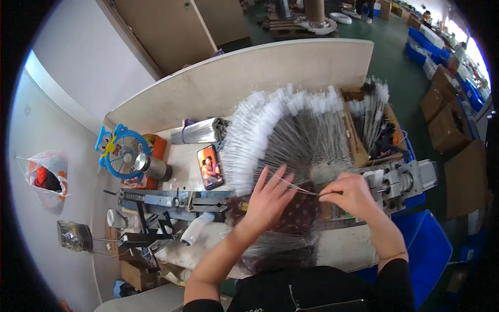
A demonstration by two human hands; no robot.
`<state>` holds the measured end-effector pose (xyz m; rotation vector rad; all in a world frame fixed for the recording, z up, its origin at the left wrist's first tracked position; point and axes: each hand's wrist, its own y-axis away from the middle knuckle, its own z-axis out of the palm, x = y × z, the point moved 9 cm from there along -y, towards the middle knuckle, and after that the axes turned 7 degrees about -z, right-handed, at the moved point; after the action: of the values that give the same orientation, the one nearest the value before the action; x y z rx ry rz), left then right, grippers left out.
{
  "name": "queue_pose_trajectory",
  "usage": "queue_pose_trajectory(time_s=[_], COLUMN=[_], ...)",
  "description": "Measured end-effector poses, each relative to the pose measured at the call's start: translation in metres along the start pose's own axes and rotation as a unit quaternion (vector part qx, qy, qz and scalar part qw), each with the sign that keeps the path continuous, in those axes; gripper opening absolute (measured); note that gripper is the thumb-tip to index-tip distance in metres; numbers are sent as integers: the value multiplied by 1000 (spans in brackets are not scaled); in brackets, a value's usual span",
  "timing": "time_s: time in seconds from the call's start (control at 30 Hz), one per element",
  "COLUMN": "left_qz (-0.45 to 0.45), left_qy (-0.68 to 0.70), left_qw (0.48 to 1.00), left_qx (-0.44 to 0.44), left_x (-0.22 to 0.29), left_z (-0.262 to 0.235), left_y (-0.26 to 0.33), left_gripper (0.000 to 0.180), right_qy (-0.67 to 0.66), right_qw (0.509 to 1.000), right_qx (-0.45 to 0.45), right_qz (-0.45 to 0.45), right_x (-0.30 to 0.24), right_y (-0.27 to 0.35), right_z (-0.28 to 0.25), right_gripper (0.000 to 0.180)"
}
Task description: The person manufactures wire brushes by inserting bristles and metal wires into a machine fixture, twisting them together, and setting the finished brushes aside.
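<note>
My right hand (351,195) pinches one end of a thin pale wire (301,189) between thumb and fingertips. From there the wire runs left to my left hand (269,203), whose fingers are stretched apart; it passes at those fingers without a visible grip. Both hands are over a dark patterned cloth (296,216). Just beyond them spreads a large fan of thin wire brushes (299,130), with grey stems and white bristly ends. More fine wires (283,243) lie on the cloth close to my body.
A metal clamping machine (400,182) stands right of my right hand, with a blue bin (429,249) below. Behind it is a cardboard box (358,130) of brushes. To the left are a phone (209,166), a wire bundle (200,131), a blue fan (125,153) and a metal fixture (171,200).
</note>
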<state>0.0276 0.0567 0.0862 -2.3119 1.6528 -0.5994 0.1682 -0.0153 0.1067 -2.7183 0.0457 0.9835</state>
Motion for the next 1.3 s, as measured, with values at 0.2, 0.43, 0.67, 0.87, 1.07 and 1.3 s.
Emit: queue_pose_trajectory(time_s=[0.2,0.43,0.67,0.87,1.07,1.3], left_qz=[-331,-559,-548,-593,-506,-499], left_qy=[309,663,651,275,646,337], left_qw=[891,473,513,753,552,799], left_qx=[14,157,113,-73,148,2], left_x=[-22,-80,-84,-109,-77,-94], left_z=[-31,-16,-14,-1,35,15], left_y=[129,214,181,179,170,171], left_gripper=[18,22,49,53,23,27], right_qy=[-25,2,64,61,33,27], right_qw=[979,966,976,975,955,943], right_qx=[-33,-25,-52,-44,50,-36], right_qz=[-202,-256,-200,-211,-292,-330], right_x=[-80,-134,-145,-141,-147,-121], right_y=[-51,-86,-88,-88,-52,-27], right_z=[36,127,143,138,84,157], right_gripper=[11,9,9,10,13,32])
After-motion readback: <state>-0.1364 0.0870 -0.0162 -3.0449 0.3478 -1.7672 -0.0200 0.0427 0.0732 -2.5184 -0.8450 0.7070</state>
